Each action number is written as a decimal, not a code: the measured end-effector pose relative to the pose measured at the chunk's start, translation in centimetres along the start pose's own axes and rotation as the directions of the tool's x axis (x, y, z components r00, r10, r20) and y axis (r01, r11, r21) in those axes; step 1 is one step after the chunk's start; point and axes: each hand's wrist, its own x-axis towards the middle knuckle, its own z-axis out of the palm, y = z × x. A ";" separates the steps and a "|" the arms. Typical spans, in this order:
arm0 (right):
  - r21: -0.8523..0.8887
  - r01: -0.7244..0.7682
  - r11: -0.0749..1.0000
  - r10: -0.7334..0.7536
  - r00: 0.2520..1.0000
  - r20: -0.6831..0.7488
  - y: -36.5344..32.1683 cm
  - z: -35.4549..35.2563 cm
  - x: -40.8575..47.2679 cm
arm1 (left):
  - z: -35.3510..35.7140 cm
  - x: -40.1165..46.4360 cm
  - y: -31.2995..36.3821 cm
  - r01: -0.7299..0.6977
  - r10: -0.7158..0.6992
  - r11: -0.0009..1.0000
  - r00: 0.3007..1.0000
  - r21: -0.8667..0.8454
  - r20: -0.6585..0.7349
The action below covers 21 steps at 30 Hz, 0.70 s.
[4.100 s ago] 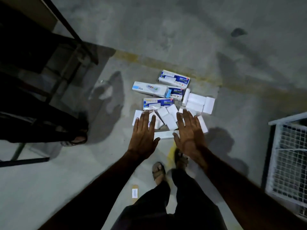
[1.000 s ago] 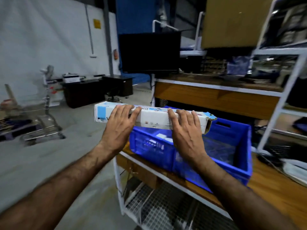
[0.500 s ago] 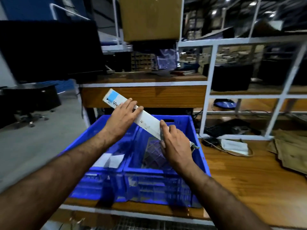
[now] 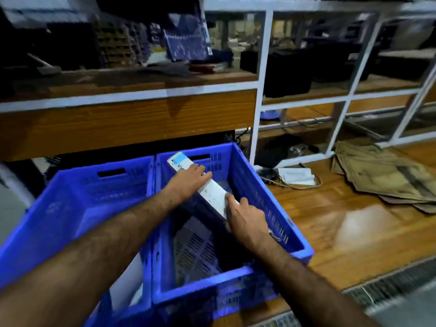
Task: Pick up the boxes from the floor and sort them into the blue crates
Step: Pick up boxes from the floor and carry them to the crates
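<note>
Both hands, left hand (image 4: 188, 177) and right hand (image 4: 245, 220), grasp a long white box (image 4: 211, 192) tilted inside the right blue crate (image 4: 271, 204); it is not yet released. The floor is out of view.

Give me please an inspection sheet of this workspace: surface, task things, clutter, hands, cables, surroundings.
Surface: wooden bench, glossy.
Job's things: long white box, tilted, inside right blue crate; left blue crate beside it, touching.
Clutter: folded tan bags; white paper.
Hands: left hand holds the box's upper part; right hand holds its lower end.
Cables: thin cable around the paper.
Surroundings: white-framed shelving, dim and blurred.
</note>
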 end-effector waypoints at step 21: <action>-0.066 0.141 0.988 -0.150 0.973 -0.173 -1.5 0.7 1.8 | 2.2 -6.0 0.9 0.154 -0.199 0.966 0.956 -0.207 -0.217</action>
